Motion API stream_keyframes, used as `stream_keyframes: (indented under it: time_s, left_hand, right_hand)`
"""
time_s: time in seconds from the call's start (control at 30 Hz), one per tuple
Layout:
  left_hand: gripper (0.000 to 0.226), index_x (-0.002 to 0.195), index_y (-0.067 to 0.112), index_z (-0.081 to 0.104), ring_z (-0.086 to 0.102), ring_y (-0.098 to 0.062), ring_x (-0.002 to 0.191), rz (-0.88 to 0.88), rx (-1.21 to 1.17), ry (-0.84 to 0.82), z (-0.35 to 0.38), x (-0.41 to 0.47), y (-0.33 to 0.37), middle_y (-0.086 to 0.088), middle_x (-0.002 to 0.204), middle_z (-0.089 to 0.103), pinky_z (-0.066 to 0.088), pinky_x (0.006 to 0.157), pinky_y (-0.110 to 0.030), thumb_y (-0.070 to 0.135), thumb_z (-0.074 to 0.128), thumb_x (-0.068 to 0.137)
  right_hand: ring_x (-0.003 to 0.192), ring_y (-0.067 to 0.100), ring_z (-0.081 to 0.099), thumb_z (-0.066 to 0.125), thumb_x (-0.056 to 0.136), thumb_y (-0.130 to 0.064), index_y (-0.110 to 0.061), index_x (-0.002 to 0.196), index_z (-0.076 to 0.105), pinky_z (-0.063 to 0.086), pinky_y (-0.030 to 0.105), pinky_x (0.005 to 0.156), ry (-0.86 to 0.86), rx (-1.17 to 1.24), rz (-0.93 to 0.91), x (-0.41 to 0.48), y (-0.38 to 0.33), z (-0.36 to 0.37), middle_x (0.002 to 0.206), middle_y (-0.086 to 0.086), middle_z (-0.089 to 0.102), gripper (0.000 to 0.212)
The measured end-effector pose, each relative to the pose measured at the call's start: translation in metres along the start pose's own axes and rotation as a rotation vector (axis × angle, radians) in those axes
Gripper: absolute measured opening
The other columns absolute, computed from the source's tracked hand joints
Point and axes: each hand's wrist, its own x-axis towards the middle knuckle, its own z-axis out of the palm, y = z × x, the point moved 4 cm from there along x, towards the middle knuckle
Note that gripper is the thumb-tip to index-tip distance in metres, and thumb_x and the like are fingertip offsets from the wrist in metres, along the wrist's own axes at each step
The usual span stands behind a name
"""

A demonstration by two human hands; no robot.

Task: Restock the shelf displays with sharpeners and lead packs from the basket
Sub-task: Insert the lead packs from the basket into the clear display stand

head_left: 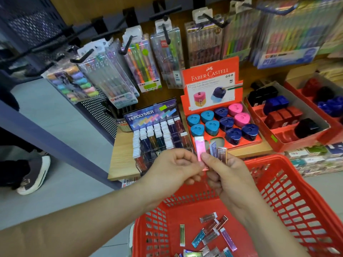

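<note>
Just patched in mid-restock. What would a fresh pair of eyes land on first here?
The red basket at lower right, with loose lead packs scattered on its floor. Just above it, the left hand and right hand pinch a fan of lead packs, a pink one foremost. Behind them on the shelf stands the red Faber-Castell display of blue, navy and pink sharpeners.

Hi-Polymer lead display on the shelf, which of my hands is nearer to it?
Left. The left hand is just in front of the dark blue Hi-Polymer lead display; the right hand is off to its right.
</note>
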Motion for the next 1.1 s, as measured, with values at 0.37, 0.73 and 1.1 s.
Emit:
stream_keyframes:
  time_s: [0.37,0.73,1.1]
  left_hand:
    - [0.009,0.088,0.008,0.073,0.068,-0.019,0.063,0.192,0.356,0.071,-0.042,0.046,0.067,-0.013,0.075,0.073,0.059,0.065,-0.027,0.012,0.073,0.08]
    - [0.02,0.105,0.013,0.073,0.065,-0.017,0.093,0.378,0.924,0.436,-0.07,0.131,0.054,-0.005,0.1,0.072,0.052,0.088,-0.031,0.023,0.066,0.09]
    - [0.02,0.106,0.014,0.073,0.059,-0.02,0.097,0.488,1.119,0.437,-0.056,0.14,0.054,-0.005,0.101,0.068,0.047,0.087,-0.032,0.024,0.064,0.09]
  right_hand:
    - [0.047,0.007,0.027,0.061,0.09,-0.016,-0.008,0.083,0.062,0.018,0.019,0.041,-0.08,-0.104,0.065,0.019,-0.012,-0.004,0.059,-0.003,0.044,0.01]
    - [0.055,0.013,0.061,0.056,0.09,-0.002,-0.01,0.068,0.076,0.056,0.022,0.05,0.029,0.14,0.192,0.025,-0.003,-0.039,0.065,0.008,0.062,0.031]
    - [0.055,0.01,0.063,0.061,0.084,-0.008,0.001,0.088,0.065,0.049,0.019,0.043,0.079,0.087,0.241,0.026,0.004,-0.039,0.071,0.011,0.062,0.011]
